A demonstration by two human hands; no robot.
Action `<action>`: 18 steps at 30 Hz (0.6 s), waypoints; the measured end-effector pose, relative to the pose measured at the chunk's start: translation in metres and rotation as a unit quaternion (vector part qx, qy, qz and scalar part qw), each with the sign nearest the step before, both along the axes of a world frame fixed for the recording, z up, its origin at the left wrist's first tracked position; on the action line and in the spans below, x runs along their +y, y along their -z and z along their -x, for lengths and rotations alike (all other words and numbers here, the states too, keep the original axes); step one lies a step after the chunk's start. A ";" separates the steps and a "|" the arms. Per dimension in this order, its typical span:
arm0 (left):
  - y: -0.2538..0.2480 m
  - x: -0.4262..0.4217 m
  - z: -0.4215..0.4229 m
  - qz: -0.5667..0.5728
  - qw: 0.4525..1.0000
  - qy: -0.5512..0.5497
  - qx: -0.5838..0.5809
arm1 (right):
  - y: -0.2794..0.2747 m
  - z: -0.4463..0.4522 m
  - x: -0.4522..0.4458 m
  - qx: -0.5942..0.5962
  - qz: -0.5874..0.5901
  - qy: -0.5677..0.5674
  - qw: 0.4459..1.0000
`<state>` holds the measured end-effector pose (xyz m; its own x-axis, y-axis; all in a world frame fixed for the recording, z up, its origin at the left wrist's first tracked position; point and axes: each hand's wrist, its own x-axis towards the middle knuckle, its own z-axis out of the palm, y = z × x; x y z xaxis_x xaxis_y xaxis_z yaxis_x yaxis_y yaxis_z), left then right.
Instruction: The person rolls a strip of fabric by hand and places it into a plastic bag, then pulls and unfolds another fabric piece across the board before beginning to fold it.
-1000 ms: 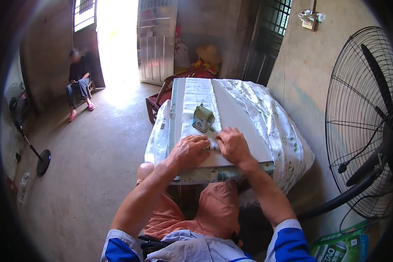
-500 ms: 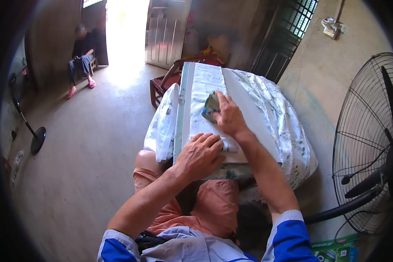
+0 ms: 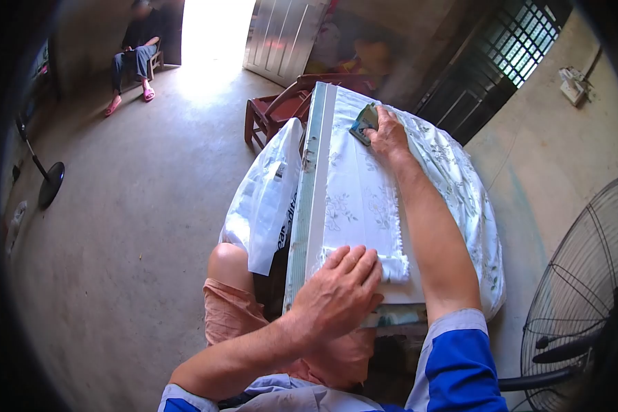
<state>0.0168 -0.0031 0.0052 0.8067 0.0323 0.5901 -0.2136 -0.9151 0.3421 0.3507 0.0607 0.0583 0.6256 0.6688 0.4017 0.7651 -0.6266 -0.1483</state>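
A strip of white cloth with a faint leaf print (image 3: 360,199) lies lengthwise on a pale board (image 3: 412,292), its near end folded over. My right hand (image 3: 390,134) grips a small, flat green box-like block (image 3: 364,125) and presses it on the far part of the strip. What the block is exactly, I cannot make out. At the near end my left hand (image 3: 343,288) rests palm down on the folded cloth, fingers extended. More of the printed cloth (image 3: 463,178) is heaped along the right side of the board.
A clear plastic bag with print (image 3: 264,199) hangs at the board's left edge. Behind stands a reddish-brown wooden chair (image 3: 268,113). A large black fan (image 3: 577,295) is close on the right. Another person (image 3: 139,51) sits near the bright doorway.
My right hand has slid the block farther away along the strip, leaving the cloth behind it looking flatter. My left hand stays at the near end. The camera view has shifted.
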 end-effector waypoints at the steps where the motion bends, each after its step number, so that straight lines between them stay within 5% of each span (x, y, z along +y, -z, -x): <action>1: -0.001 0.000 0.000 0.001 1.000 -0.001 0.009 | -0.001 -0.008 0.006 -0.006 0.011 0.006 1.000; 13: -0.006 0.002 0.002 0.009 1.000 0.010 0.029 | -0.013 -0.029 0.012 0.009 0.008 0.036 0.999; 18: -0.003 0.001 0.002 0.020 1.000 0.014 0.008 | 0.000 -0.001 -0.062 -0.101 -0.088 -0.184 0.974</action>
<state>0.0151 -0.0020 0.0082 0.8171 0.0329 0.5755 -0.2323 -0.8949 0.3811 0.3514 -0.0017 0.0582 0.2534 0.7420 0.6207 0.9577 -0.2830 -0.0527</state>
